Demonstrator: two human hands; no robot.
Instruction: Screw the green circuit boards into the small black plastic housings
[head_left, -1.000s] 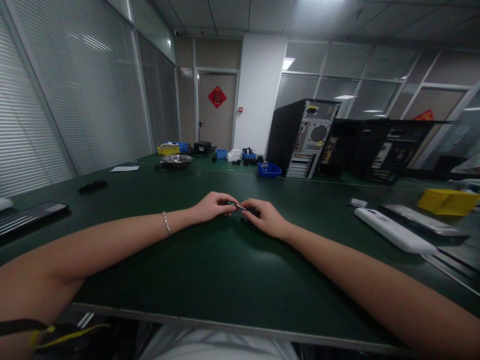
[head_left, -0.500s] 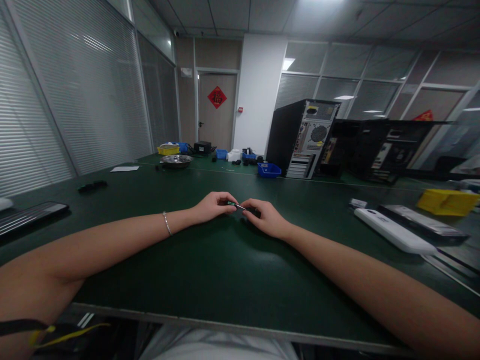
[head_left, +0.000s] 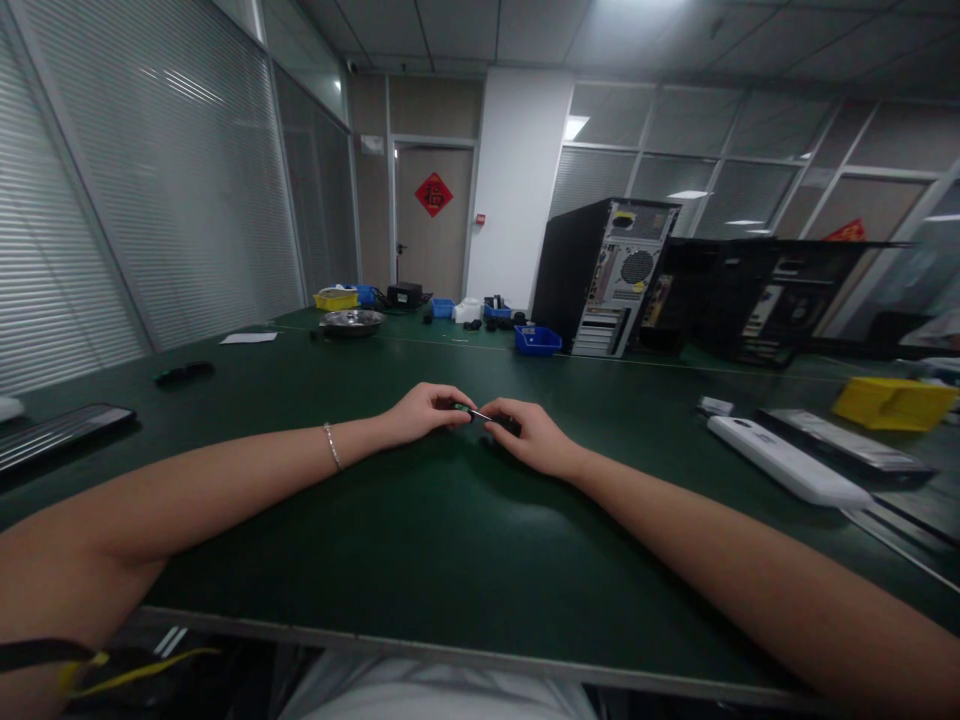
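Note:
Above the green tabletop, my left hand (head_left: 427,412) pinches a small green-and-black piece (head_left: 462,407) between thumb and fingers. Close beside it, my right hand (head_left: 531,434) is closed on a slim dark part (head_left: 512,426), mostly hidden by the fingers. A thin silver shaft (head_left: 481,415) bridges the short gap between both sets of fingertips. It looks like the shaft of a small screwdriver, but which hand's piece it belongs to I cannot tell. Both forearms reach in from the table's near edge.
A blue bin (head_left: 537,340) stands before a black computer tower (head_left: 600,275). To the right lie a white elongated device (head_left: 784,462) and a yellow bin (head_left: 896,402). A metal bowl (head_left: 351,323) sits at the back left. Farther left are a black-and-green item (head_left: 184,373) and a keyboard (head_left: 64,435).

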